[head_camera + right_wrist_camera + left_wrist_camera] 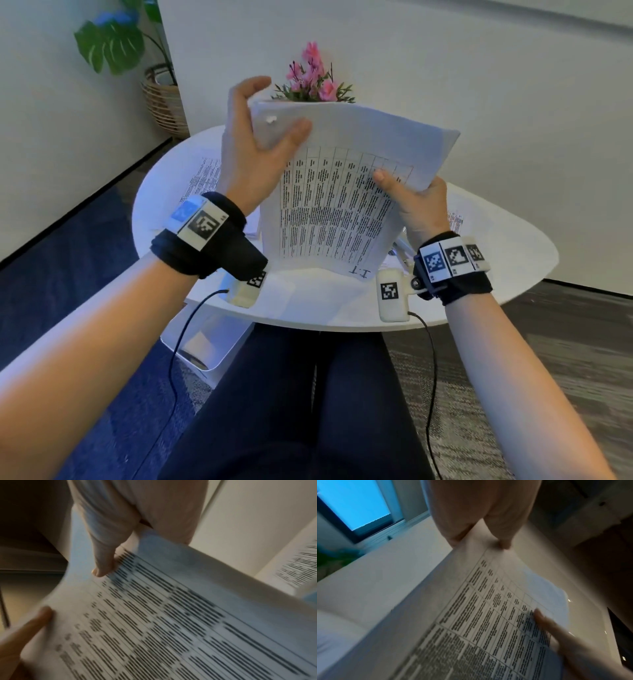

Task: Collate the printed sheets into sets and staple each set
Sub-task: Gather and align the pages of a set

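White round table [513, 260] against a pale wall, wicker basket [164, 99] at far left, pink flowers [313, 75] behind. Printed sheets [202, 178] lying flat at left. Left hand [250, 144] curled round the top corner of the raised set [339, 192], thumb pressed on the face. Right hand [418, 205] pinching the opposite edge, thumb on the print. More sheets [455, 219] at right. Likely risk: pages fanning or sliding out of register under uneven grip, giving a crooked staple.
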Demonstrator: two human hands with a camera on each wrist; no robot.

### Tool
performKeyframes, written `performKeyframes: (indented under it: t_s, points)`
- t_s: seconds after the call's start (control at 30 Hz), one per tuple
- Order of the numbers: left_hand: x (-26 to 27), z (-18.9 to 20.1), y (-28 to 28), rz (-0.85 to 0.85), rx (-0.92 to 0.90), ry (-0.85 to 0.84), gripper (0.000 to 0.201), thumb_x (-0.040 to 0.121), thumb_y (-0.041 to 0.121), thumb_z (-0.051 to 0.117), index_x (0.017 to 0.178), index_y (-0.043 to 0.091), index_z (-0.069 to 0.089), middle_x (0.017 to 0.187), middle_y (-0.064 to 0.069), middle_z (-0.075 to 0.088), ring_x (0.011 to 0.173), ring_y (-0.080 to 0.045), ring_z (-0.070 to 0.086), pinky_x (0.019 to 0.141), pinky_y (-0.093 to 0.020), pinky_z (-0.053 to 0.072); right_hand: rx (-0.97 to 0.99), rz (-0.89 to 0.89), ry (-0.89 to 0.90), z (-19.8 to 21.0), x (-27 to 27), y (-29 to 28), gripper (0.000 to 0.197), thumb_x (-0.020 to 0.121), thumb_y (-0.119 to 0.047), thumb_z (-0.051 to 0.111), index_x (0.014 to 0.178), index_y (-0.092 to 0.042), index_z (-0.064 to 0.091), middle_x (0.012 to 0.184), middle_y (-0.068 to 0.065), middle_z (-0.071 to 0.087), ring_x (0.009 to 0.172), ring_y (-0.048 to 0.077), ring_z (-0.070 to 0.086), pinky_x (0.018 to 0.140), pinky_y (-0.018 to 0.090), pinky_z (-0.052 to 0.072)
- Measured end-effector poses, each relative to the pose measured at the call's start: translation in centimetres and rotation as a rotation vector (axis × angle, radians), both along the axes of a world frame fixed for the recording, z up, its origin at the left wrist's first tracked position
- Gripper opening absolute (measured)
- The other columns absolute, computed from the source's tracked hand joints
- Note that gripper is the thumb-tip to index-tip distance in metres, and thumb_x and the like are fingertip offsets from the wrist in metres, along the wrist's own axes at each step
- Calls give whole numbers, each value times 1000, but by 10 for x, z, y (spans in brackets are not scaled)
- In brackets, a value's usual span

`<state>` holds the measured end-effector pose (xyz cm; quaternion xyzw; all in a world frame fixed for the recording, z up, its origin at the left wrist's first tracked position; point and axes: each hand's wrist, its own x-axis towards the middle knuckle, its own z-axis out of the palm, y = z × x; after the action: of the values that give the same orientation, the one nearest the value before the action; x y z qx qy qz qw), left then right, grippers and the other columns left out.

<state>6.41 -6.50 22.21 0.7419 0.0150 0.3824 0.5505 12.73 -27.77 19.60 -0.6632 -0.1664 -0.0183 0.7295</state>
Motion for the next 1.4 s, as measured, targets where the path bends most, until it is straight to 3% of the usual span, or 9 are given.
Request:
performKeyframes:
  t_s: [0.27,0.43,0.63,0.7,0.83,1.0,1.13,1.27,1.4]
  points:
    - [-9,3,-22,-73,-136,65,34,66,21,86,95,15,69,86,9,69,77,3,68,67,-17,55,-17,17,27,-15,0,1,21,73,-11,79,92,-16,70,98,12,72,94,26,69,82,47,56]
    - [-12,16,-8,-36,-297,-97,31,67,8,85,92,14,67,78,16,73,80,-3,70,72,-21,55,-500,20,104,-63,9,-12,26,70,-47,77,87,-35,61,92,-2,71,86,19,68,79,40,56]
    - [-6,-13,39,2,-539,4,24,75,13,80,94,16,66,93,3,73,90,-14,71,77,-30,57,-127,-158,319,-74,15,-29,23,69,-23,80,83,-10,66,84,12,69,73,26,68,58,32,56]
    - [-4,-30,52,44,-445,124,25,75,8,79,95,16,65,90,5,71,78,-4,70,68,-21,55,13,-229,342,-67,17,-32,22,66,-21,82,76,-12,65,66,5,66,52,17,59,48,26,49]
    - [-3,-66,71,91,-148,442,31,72,5,80,98,14,65,94,-5,69,65,3,63,59,-10,51,201,-252,345,-54,22,-35,10,81,-11,72,80,-17,64,74,-3,70,64,9,67,58,25,54]
    - [-4,-90,58,9,-55,540,33,87,14,67,118,12,59,109,-2,66,95,-20,65,84,-34,53,157,-220,250,-50,19,-32,4,81,-14,73,83,-14,69,80,-6,73,79,9,69,72,29,52]
    - [-3,-81,49,65,-136,392,38,91,20,62,128,16,52,111,6,62,94,-7,60,80,-22,48,257,-201,149,-38,16,-29,12,87,-4,64,81,-14,64,68,-11,71,66,5,68,59,22,54]
    - [-3,-93,51,111,-72,422,39,87,26,67,123,15,56,113,1,64,99,-15,62,82,-32,50,17,-198,168,-58,18,-33,10,81,-7,71,88,-1,68,69,-8,69,61,2,66,60,22,53]
    - [-8,-119,49,99,-130,535,36,87,25,67,118,8,62,113,-9,67,101,-26,65,89,-45,53,-243,-90,232,-101,9,-35,35,70,-11,82,98,-21,63,95,-5,68,85,7,65,81,35,56]
